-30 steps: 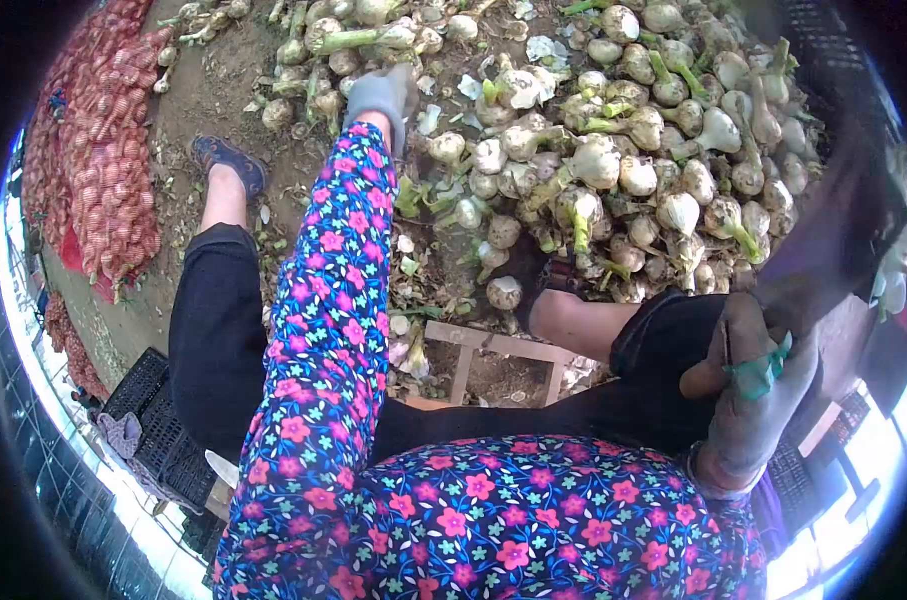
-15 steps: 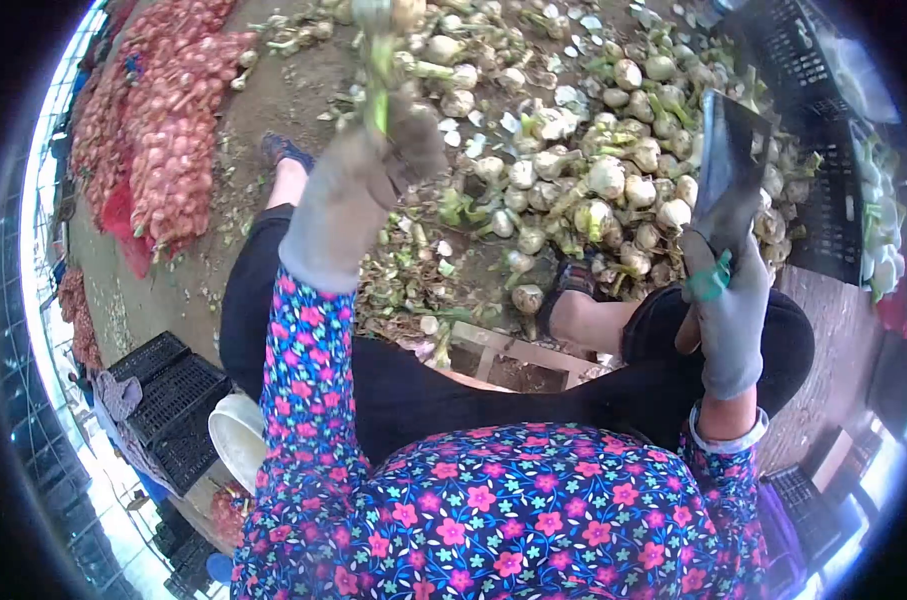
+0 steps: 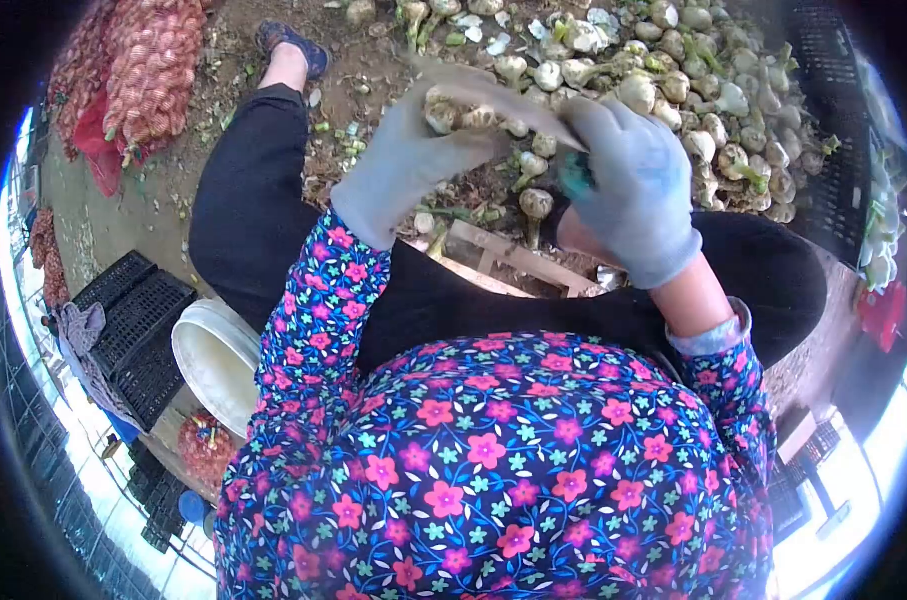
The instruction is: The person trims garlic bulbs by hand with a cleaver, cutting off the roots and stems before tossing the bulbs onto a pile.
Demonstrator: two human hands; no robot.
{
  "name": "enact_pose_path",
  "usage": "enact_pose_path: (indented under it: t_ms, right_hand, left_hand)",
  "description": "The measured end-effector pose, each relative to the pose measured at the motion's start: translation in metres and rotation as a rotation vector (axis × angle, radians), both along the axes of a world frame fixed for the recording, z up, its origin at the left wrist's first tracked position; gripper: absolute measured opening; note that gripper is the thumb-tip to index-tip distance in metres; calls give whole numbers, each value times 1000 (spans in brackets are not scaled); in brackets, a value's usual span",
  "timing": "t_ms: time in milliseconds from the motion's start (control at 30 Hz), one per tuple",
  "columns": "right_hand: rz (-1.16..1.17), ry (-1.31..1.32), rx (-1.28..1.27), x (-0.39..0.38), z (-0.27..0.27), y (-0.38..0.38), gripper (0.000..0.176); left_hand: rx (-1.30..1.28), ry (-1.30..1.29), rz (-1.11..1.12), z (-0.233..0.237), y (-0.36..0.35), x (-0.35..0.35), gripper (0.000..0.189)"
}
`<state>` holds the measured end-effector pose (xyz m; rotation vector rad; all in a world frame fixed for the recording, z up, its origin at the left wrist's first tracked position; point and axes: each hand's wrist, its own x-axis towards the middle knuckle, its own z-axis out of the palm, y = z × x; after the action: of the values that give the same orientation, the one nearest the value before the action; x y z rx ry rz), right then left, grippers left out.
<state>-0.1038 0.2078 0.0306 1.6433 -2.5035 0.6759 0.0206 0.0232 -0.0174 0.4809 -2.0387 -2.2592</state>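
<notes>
My left hand, in a pale grey work glove, is closed around a garlic bulb, which shows between thumb and fingers. My right hand, gloved the same way, grips a broad-bladed knife with green wrapping at its handle. The blade, blurred, points left across the front of my left hand and overlaps the bulb in this view. Beyond both hands spreads a heap of garlic bulbs with cut stalks. A lone bulb lies below the hands, beside a wooden frame between my legs.
Filled red net bags stand at the upper left. Black crates and a white bucket are at my left side. A tall black crate borders the heap at right. Peelings and stalk scraps litter the ground.
My left hand has come down and nearer, now holding a bulb in front of me. My right hand has swung left with the knife, its blade turned from upright to sideways at the bulb.
</notes>
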Motion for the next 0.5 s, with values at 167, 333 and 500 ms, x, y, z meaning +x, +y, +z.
enact_pose_path:
  t_ms: [167,333,500]
  right_hand:
    - [139,75,108,2,-1,-21,20]
    - [167,164,109,17,-30,-22,17]
    - [199,223,35,4,-45,-26,22]
  left_hand:
    - [-39,175,8,-41,-4,6,55]
    - [563,269,54,-55,2,21,63]
    - [338,334,169,-45,16,28,53]
